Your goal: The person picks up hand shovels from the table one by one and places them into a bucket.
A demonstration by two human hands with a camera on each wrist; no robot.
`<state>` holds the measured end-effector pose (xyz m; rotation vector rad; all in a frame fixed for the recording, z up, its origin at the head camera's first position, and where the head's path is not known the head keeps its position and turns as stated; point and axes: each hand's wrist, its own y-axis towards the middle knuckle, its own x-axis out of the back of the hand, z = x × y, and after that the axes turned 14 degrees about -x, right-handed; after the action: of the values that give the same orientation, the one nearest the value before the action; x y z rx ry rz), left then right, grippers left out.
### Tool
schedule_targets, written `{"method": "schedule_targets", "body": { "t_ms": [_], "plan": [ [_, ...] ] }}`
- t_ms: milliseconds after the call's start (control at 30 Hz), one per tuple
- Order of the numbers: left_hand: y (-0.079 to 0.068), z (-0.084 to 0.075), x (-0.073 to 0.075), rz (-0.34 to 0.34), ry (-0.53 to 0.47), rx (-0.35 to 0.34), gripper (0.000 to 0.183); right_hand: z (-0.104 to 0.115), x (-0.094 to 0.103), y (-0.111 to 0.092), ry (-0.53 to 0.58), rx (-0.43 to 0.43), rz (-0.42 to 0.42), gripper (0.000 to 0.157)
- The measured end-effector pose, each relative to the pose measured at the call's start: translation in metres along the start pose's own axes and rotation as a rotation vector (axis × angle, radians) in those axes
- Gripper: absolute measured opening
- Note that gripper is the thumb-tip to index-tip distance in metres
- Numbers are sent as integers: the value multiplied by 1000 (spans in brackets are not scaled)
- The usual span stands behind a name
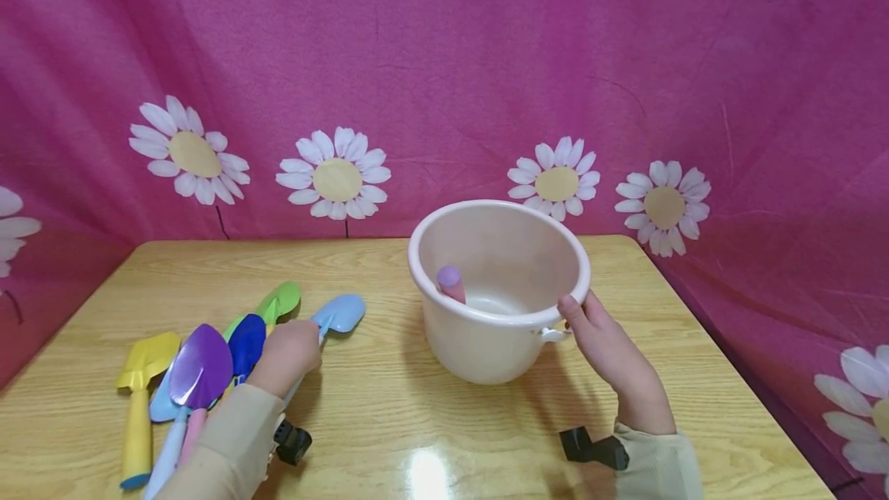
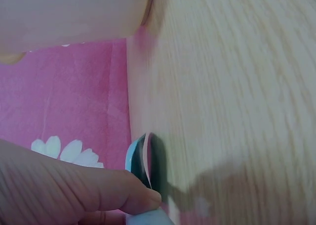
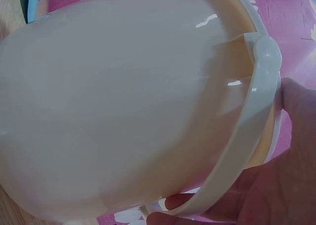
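Note:
In the head view my left hand (image 1: 286, 357) grips the handle of a light blue toy shovel (image 1: 345, 313), whose blade points away to the right. The left wrist view shows the thumb on the handle and the shovel's blade (image 2: 132, 156) edge-on, close over the table. At right stands a pale pink bucket (image 1: 479, 346). My right hand (image 1: 614, 349) holds its rim, thumb on top, fingers hidden behind the wall. The bucket's white handle (image 3: 237, 136) hangs down beside that hand. Inside the bucket leans a pink handle with a purple end (image 1: 451, 281).
Left of my left hand lie several toy tools: a yellow one (image 1: 139, 415), a purple shovel (image 1: 201, 365), a dark blue shovel (image 1: 247, 342) and a green shovel (image 1: 281, 299), partly overlapping. A pink flowered cloth (image 1: 444, 83) hangs behind the wooden table (image 1: 375, 423).

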<state>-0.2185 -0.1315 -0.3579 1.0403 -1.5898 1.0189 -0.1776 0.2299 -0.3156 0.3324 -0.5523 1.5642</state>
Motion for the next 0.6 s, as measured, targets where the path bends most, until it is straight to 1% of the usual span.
{"method": "schedule_targets", "body": {
  "t_ms": [167, 267, 400, 433, 467, 533, 567, 600],
  "plan": [
    [-3, 2, 6, 1, 3, 10, 9, 0, 0, 0, -6, 8, -6, 61],
    [-6, 0, 11, -10, 9, -2, 8, -1, 0, 1, -1, 14, -2, 61],
    [-10, -3, 17, -73, 23, -42, 7, -1, 0, 1, 9, 18, 5, 60],
    [-10, -3, 19, -79, 23, -48, 9, -1, 0, 1, 12, 19, 8, 60],
    [-9, -2, 19, -88, 24, -55, 10, -1, 0, 1, 15, 20, 10, 60],
    [-3, 3, 18, -81, 11, -54, 13, -2, 0, 1, 18, 23, 13, 59],
    [2, 8, 14, -83, 11, -53, 14, -2, 0, 1, 20, 24, 15, 59],
    [7, 15, 8, -96, 30, -66, 16, -2, 0, 1, 20, 23, 14, 59]
  ]
}}
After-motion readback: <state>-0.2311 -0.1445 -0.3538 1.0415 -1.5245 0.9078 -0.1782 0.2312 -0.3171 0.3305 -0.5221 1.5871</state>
